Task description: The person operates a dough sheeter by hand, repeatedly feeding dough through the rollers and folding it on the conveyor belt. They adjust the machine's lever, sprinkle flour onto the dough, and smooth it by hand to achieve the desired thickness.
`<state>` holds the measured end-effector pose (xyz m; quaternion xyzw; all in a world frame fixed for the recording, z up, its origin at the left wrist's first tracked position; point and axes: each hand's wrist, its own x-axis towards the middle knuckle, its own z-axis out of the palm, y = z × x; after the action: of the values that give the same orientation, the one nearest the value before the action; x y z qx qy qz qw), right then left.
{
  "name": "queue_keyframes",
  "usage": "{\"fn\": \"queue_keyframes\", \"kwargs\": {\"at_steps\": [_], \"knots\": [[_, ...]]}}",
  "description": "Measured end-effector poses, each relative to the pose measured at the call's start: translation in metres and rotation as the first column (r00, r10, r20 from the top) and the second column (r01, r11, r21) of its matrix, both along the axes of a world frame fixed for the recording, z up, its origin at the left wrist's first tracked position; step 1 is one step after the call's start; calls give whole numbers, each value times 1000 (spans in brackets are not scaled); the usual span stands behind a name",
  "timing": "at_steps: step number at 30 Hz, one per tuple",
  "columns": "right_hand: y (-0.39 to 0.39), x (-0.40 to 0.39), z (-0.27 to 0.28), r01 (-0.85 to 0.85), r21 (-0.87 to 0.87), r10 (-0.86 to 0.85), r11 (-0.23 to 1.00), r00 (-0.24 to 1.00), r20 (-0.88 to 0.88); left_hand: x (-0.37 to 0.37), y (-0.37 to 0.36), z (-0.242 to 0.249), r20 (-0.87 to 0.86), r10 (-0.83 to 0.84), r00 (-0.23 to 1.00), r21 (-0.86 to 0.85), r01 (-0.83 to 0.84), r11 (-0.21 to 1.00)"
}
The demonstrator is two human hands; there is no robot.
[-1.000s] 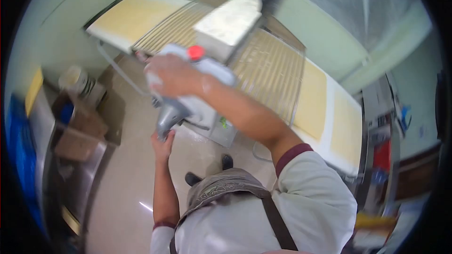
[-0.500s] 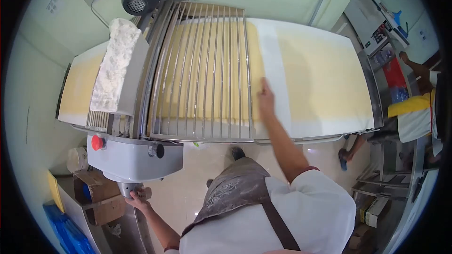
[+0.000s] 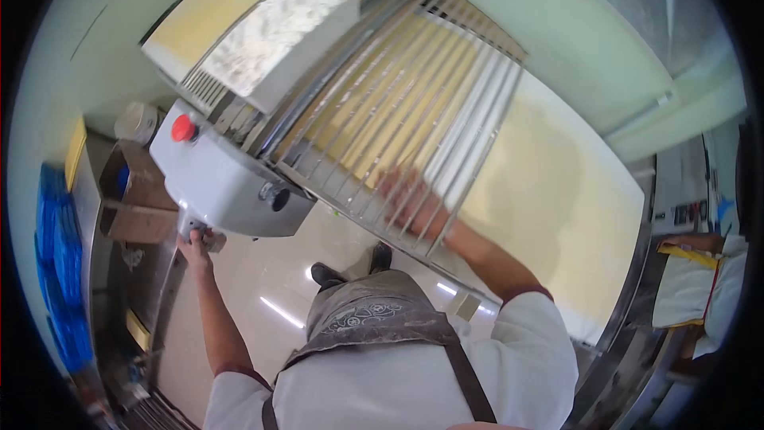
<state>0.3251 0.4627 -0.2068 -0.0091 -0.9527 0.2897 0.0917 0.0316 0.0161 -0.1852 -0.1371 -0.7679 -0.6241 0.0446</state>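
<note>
A dough sheeter fills the view, with a thick yellow dough sheet [image 3: 362,107] lying under its barred metal guard [image 3: 477,175]. My right hand [image 3: 410,199] is beneath the guard at the dough's near right edge. Its fingers are blurred and partly covered by the bars, so whether they grip the dough does not show. Low on the left, my left hand [image 3: 196,247] is closed around a grey cylindrical handle [image 3: 189,227] under the machine's housing [image 3: 219,179].
A red button [image 3: 184,127] and a black knob [image 3: 274,196] sit on the housing. Flour fills a white tray [image 3: 278,32] on top. The white belt [image 3: 557,199] extends right, dusted yellow. A cardboard box [image 3: 139,191] and blue bags [image 3: 60,263] stand left; another person [image 3: 700,287] is at far right.
The view has turned, tilting the machine. The dough's right edge has drawn back leftward under the guard. My right hand has moved from the belt beside the guard to beneath its bars.
</note>
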Motion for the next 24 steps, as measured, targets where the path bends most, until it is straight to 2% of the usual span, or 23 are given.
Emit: {"fn": "queue_keyframes", "kwargs": {"at_steps": [1, 3, 4, 5, 6, 7, 8, 9, 10, 11, 13, 14, 15, 17, 20, 21, 22, 24], "knots": [[-15, 8, 8, -73, 534, 169, 843, 976, -134, 3, 5, 6, -9, -9, 1000, -16, 9, 1000], [-17, 27, 23, -8, 457, 18, 889, 1000, -18, 4, 7, 6, -58, -45, 997, -32, 43, 999], [-2, 36, 15, 172, 302, -181, 938, 983, 2, -3, 0, -5, -47, -34, 998, -40, 32, 999], [19, 51, 8, 356, 147, -367, 923, 928, 56, -4, -1, -8, -30, -13, 999, 9, 14, 1000], [43, 72, 13, 562, 108, -570, 820, 788, 232, -2, 3, -9, -13, 5, 1000, 60, -4, 998], [72, 101, -27, 626, 526, -740, 576, 673, 9, 1, 8, -9, 2, 22, 1000, 113, -22, 993], [77, 115, 0, 762, 424, -819, 490, 569, -75, 7, 15, 0, 35, 47, 998, 142, -52, 988], [78, 112, 20, 864, 376, -913, 335, 396, -97, 8, 15, 2, 65, 28, 997, 137, -37, 990], [65, 96, 43, 892, 258, -890, 371, 421, -173, 7, 15, 2, 61, 38, 997, 137, -46, 989], [46, 73, 64, 902, 139, -867, 409, 431, -248, 7, 15, -1, 59, 43, 997, 134, -51, 990], [-18, 1, 87, 747, -164, -753, 645, 584, -302, 7, 17, 1, 47, 8, 999, 153, -15, 988], [-58, -36, 109, 586, -293, -653, 756, 706, -274, 6, 16, 3, 51, -20, 999, 131, 13, 991], [-103, -69, 121, 453, -383, -565, 805, 780, -267, 8, 18, 4, 52, -20, 998, 160, 11, 987], [-161, -119, 132, 152, -520, -362, 840, 872, -330, 9, 24, 0, 38, 50, 998, 202, -57, 978], [-192, -162, 125, 247, -813, -657, 527, 725, -205, 10, 24, 9, 131, -29, 991, 173, 6, 985], [-190, -168, 116, 307, -821, -688, 482, 713, -138, 10, 24, 12, 168, -53, 984, 167, 25, 986], [-180, -170, 105, 367, -820, -706, 439, 706, -62, 9, 25, 9, 132, -38, 990, 137, 20, 990], [-166, -177, 85, 266, -875, -705, 406, 700, -114, 12, 25, 20, 67, -9, 998, 10, 9, 1000]]}}
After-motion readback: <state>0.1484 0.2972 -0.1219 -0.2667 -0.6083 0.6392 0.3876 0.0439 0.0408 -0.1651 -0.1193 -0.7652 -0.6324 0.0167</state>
